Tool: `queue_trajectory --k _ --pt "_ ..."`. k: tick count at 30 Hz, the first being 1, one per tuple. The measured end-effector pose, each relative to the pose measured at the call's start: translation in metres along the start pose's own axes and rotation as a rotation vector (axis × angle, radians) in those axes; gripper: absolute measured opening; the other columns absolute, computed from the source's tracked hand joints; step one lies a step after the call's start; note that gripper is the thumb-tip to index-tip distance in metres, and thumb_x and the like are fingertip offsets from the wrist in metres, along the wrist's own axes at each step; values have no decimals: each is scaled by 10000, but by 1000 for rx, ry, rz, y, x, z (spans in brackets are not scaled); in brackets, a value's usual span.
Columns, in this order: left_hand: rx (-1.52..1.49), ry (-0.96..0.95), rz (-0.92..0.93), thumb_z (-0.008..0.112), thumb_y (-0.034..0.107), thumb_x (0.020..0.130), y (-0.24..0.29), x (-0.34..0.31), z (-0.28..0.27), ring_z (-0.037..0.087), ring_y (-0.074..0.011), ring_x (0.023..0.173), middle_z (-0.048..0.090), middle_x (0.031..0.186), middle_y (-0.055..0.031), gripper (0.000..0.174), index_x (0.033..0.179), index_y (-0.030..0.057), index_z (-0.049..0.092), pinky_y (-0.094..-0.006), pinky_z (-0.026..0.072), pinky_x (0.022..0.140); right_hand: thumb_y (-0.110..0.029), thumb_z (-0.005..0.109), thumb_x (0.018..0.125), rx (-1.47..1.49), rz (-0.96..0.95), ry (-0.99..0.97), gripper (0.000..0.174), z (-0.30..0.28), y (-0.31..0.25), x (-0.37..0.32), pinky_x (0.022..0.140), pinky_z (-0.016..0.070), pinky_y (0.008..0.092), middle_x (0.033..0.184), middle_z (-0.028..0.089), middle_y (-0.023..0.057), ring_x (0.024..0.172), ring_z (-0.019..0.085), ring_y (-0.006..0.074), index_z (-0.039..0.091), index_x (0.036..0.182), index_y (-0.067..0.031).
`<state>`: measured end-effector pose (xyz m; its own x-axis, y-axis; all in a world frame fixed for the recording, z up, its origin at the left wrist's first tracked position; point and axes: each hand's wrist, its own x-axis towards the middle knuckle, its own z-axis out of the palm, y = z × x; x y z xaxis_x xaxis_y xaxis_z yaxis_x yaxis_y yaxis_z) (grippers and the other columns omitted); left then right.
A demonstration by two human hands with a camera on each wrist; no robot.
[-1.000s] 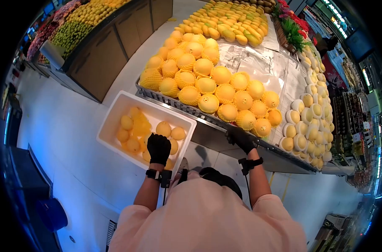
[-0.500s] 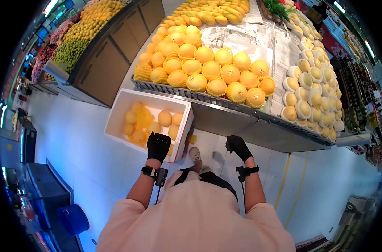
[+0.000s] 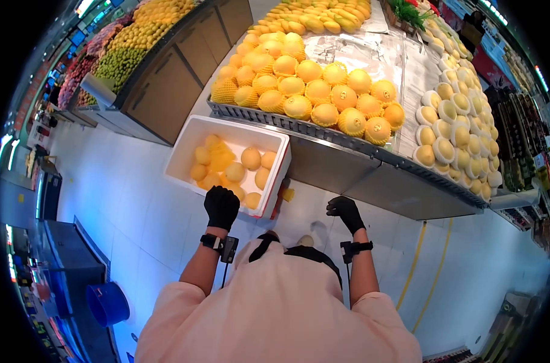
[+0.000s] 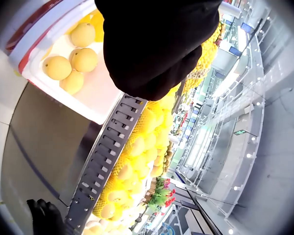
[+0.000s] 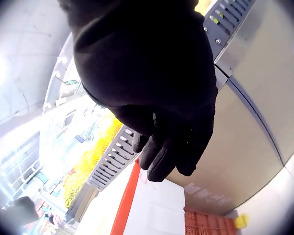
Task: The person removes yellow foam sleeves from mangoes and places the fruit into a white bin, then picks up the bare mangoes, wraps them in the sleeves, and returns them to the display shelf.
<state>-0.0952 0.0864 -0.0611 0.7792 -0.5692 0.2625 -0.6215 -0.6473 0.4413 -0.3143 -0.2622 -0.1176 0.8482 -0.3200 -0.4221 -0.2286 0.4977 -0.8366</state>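
My black-gloved left hand (image 3: 221, 207) hangs just by the near long rim of a white foam box (image 3: 179, 143), its fingers curled in loosely. No object shows in it, though the left wrist view hides its palm side. Several round yellow fruits (image 3: 251, 158) lie inside the box, along with crumpled yellow netting (image 3: 221, 156). To the right of the box, in front of the display stand, my right hand (image 3: 346, 214) is held over the floor. Its gloved fingers (image 5: 159, 164) droop, loosely bent, and nothing shows between them.
The display stand, edged by a slotted grey rail (image 3: 269, 118), carries round yellow fruits in foam nets (image 3: 317, 92). Pale fruits in white sleeves (image 3: 443, 150) sit at its right. A red crate (image 5: 206, 223) is under the box. A blue bin (image 3: 107, 304) stands at lower left.
My right hand has come away from the display rail, back toward my body. The left hand has drawn back from over the fruits to the box's near edge. My view has shifted.
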Motion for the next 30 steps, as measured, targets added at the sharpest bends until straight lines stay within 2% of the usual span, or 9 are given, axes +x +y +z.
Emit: queue_trajectory --k 6,11,17,19,22,25,27,29,30 --pt "287 42 218 538 177 808 8 12 -46 536 -226 604 499 613 -60 207 623 110 474 -320 439 581 -72 573 841 -74 28 -72 150 17 12 25 636 558 298 782 661 126 674 666 207 624 926 41" --pt "852 -159 320 547 176 812 -120 -4 22 587 -247 705 582 702 -61 102 751 99 577 -379 458 659 -106 636 819 -260 52 -71 194 55 9 39 620 543 280 748 662 111 656 662 194 626 945 41" --pt "756 -225 603 542 173 866 -141 49 -37 582 -196 690 564 686 -49 83 823 106 565 -357 458 595 -137 577 862 -278 37 -8 195 108 20 55 628 530 267 724 662 89 635 645 149 641 988 -3" --pt "-235 -194 -19 492 157 907 -205 57 2 552 -172 651 528 665 -35 106 831 99 538 -307 442 562 -142 579 858 -343 23 15 185 128 23 59 633 524 268 731 666 74 633 643 135 655 974 -19" --pt "-1124 -306 -444 385 116 965 -228 83 -10 481 -129 580 452 634 -5 173 831 76 486 -251 421 519 -97 606 808 -574 -9 76 143 163 23 65 630 519 270 737 660 52 637 635 122 657 917 -20" --pt "-1379 -425 -465 374 97 966 -249 93 -10 472 -127 561 450 628 -4 195 807 75 485 -265 429 527 -47 629 769 -1079 -186 78 104 175 48 78 629 523 272 746 651 62 671 639 136 634 865 -7" --pt "-2112 -585 -662 377 99 963 -277 97 -2 476 -131 555 462 633 -9 206 786 82 480 -270 432 535 -24 639 756 -458 7 146 90 187 60 76 633 529 275 748 644 72 696 643 151 617 840 0" --pt "-977 -364 -385 416 84 944 -284 100 5 484 -134 556 473 627 -12 182 772 86 477 -268 430 542 -7 642 754 -175 87 191 90 197 62 73 638 535 276 754 641 80 715 647 161 610 837 7" --pt "-1028 -348 -420 458 69 917 -294 102 13 495 -142 563 482 621 -17 136 784 73 487 -273 436 556 -1 641 757 -204 90 203 95 208 54 70 642 538 276 759 641 84 723 649 165 611 846 11"
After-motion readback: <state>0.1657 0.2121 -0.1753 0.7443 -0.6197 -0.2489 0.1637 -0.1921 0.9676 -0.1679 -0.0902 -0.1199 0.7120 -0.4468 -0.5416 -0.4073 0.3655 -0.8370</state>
